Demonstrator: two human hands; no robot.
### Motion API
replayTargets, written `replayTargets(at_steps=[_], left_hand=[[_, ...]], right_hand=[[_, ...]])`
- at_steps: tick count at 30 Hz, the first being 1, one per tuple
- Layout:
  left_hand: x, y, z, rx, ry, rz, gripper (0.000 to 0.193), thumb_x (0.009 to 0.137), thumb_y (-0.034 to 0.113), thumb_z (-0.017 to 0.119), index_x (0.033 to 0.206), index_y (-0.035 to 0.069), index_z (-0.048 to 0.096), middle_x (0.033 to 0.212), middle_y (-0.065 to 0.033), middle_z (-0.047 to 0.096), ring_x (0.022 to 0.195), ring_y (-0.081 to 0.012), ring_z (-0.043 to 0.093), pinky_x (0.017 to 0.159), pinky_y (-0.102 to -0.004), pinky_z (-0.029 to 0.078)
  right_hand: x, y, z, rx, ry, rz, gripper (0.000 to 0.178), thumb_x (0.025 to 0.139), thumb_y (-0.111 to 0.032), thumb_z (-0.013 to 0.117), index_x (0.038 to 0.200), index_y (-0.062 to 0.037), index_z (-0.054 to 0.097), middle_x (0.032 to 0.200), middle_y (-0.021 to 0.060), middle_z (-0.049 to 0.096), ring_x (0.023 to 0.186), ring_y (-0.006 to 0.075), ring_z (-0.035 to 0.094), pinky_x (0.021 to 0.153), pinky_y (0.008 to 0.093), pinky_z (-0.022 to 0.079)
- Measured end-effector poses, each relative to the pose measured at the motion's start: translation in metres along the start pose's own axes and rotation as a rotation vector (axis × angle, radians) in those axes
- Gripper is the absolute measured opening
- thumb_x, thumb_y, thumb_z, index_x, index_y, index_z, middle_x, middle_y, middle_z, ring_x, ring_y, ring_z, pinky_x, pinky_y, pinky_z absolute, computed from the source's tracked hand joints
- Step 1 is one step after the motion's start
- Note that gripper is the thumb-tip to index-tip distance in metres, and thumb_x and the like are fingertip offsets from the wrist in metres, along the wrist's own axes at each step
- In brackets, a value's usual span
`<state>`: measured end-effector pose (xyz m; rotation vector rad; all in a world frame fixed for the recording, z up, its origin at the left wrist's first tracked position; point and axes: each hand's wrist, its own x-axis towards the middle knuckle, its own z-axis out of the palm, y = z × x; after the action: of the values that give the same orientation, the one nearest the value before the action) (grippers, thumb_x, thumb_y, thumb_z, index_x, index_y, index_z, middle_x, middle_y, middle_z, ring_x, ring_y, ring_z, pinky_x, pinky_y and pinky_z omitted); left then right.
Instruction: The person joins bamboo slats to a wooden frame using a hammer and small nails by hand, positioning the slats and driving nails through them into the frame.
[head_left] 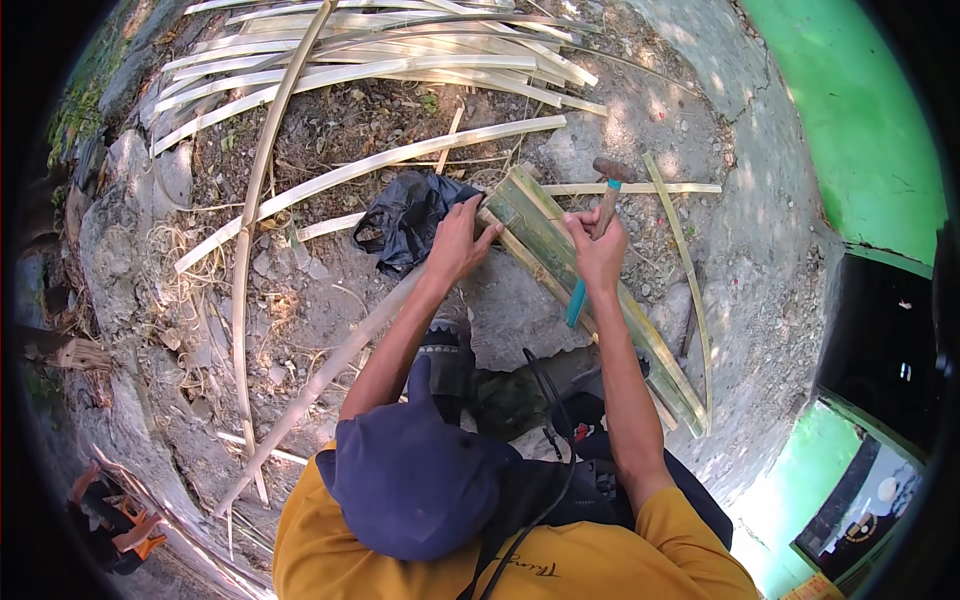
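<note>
A hammer [575, 303] is in my right hand [597, 250], its rusty head upward and its teal grip end hanging below the palm. My right thumb and forefinger come together over a green bamboo piece [548, 222]; whether they pinch something small is unclear. My left hand [462, 243] curls around the end of a pale bamboo strip at the far end of the green bamboo. Another long strip [330, 375] slants from the lower left up beneath my left forearm. Beside the left fingers lies a crumpled black plastic bag [400, 215].
Split bamboo strips [400, 70] are piled across the far ground. One long strip [250, 220] lies lengthwise at left, and a thin one [685, 260] at right. A green wall [860, 110] stands right. Another person [115, 525] is at the lower left edge.
</note>
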<state>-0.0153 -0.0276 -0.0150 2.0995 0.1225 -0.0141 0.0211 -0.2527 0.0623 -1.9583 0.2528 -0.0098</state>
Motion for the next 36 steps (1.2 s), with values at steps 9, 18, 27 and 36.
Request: replayTargets(at_steps=[9,18,27,36], left_hand=[[-0.001,0.038,-0.021,-0.048,0.031,0.038,0.047,0.089,0.025,0.082,0.127,-0.001,0.071,0.098,-0.0177,0.066,0.089,-0.0337,0.067,0.083,-0.0422,0.054],[-0.053,0.032,0.000,0.019,-0.021,-0.021,0.045,0.085,0.029,0.085,0.120,0.003,0.076,0.094,-0.0122,0.063,0.086,-0.0308,0.062,0.079,-0.0423,0.051],[-0.048,0.018,-0.004,0.072,0.114,0.132,0.031,0.079,0.024,0.090,0.101,0.004,0.078,0.095,-0.0085,0.070,0.091,-0.0257,0.063,0.082,-0.0379,0.052],[-0.049,0.010,0.004,-0.121,0.119,0.095,0.033,0.079,0.014,0.091,0.108,0.003,0.079,0.093,-0.0088,0.072,0.083,-0.0193,0.069,0.071,-0.0319,0.056]], right_hand=[[0.025,0.049,-0.037,0.029,0.007,-0.016,0.029,0.091,-0.006,0.081,0.101,-0.0026,0.054,0.091,0.0091,0.076,0.086,0.0156,0.074,0.083,0.0316,0.058],[-0.013,0.087,-0.069,0.100,-0.149,0.156,0.031,0.091,-0.005,0.077,0.103,-0.0066,0.049,0.098,0.0077,0.071,0.095,0.0151,0.069,0.089,0.0351,0.054],[-0.018,0.082,-0.062,0.086,-0.116,0.163,0.030,0.095,-0.003,0.074,0.104,-0.0068,0.046,0.102,0.0104,0.070,0.100,0.0207,0.073,0.092,0.0343,0.057],[-0.021,0.062,-0.058,0.199,-0.100,0.072,0.028,0.098,0.000,0.070,0.102,-0.0068,0.043,0.100,0.0124,0.071,0.100,0.0233,0.076,0.085,0.0331,0.059]])
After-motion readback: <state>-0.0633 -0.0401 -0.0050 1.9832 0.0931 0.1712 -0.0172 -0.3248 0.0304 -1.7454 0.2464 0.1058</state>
